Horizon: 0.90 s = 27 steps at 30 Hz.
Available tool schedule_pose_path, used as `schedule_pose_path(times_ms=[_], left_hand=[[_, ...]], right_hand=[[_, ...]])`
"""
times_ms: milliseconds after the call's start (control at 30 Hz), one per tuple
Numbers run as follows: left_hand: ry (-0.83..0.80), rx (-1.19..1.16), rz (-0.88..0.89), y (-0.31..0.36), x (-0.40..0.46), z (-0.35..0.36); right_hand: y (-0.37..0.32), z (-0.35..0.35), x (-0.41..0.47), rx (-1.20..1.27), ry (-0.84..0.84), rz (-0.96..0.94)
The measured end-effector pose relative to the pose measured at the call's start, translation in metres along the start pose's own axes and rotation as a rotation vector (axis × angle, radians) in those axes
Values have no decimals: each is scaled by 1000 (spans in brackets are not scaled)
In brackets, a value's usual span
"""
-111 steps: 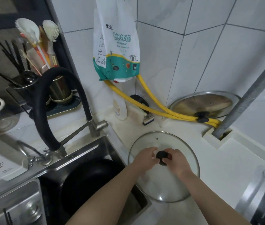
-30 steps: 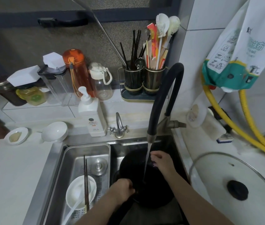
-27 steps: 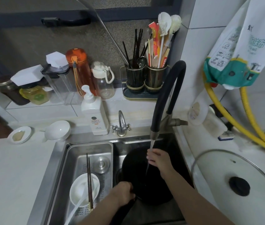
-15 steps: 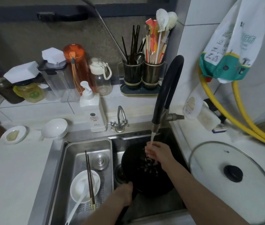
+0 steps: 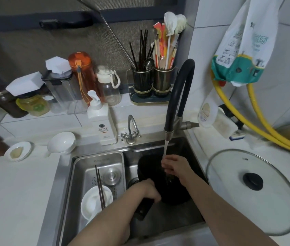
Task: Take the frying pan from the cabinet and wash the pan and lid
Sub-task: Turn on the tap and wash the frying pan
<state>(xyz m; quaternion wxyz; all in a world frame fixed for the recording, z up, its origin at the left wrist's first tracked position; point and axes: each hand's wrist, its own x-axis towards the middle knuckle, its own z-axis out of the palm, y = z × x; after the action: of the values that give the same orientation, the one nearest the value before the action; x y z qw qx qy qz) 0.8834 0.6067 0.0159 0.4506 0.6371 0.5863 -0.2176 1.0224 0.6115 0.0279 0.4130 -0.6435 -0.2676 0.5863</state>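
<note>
The black frying pan (image 5: 151,167) lies in the right basin of the steel sink (image 5: 185,226). My left hand (image 5: 148,189) is closed around the pan's black handle (image 5: 143,209). My right hand (image 5: 173,166) is inside the pan under the water stream from the black faucet (image 5: 178,96), fingers spread and holding nothing. The glass lid (image 5: 229,201) with a black knob (image 5: 253,181) rests flat on the white counter to the right of the sink, untouched.
A steel drain tray (image 5: 80,173) in the left basin holds a white bowl (image 5: 90,203) with chopsticks. A soap dispenser (image 5: 103,121), bottles, jars and utensil holders (image 5: 151,82) line the ledge behind. Yellow hoses (image 5: 265,128) and a hanging bag (image 5: 242,50) are at the right.
Both hands left the lid's knob on the counter and went to the pan in the sink. Over the last second my right hand rose into the water stream; my left hand stayed on the handle.
</note>
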Motion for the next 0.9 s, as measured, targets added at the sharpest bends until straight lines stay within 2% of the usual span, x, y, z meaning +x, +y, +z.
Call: schedule_pose_path(times_ms=[167, 233, 333, 433, 600, 900], left_hand=[[49, 90, 50, 39, -14, -41], [-57, 57, 70, 51, -13, -55], [-152, -190, -2, 63, -19, -70], [-139, -445, -33, 71, -20, -83], [-38, -911, 64, 76, -22, -88], [82, -1243, 213, 61, -24, -71]], right_hand=[[-11, -2, -2, 24, 19, -17], [-17, -4, -4, 40, 19, -21], [-22, -9, -4, 71, 19, -40], [-26, -13, -3, 82, 37, -64], [-38, -18, -13, -8, 58, -159], [-47, -3, -26, 41, -36, -217]])
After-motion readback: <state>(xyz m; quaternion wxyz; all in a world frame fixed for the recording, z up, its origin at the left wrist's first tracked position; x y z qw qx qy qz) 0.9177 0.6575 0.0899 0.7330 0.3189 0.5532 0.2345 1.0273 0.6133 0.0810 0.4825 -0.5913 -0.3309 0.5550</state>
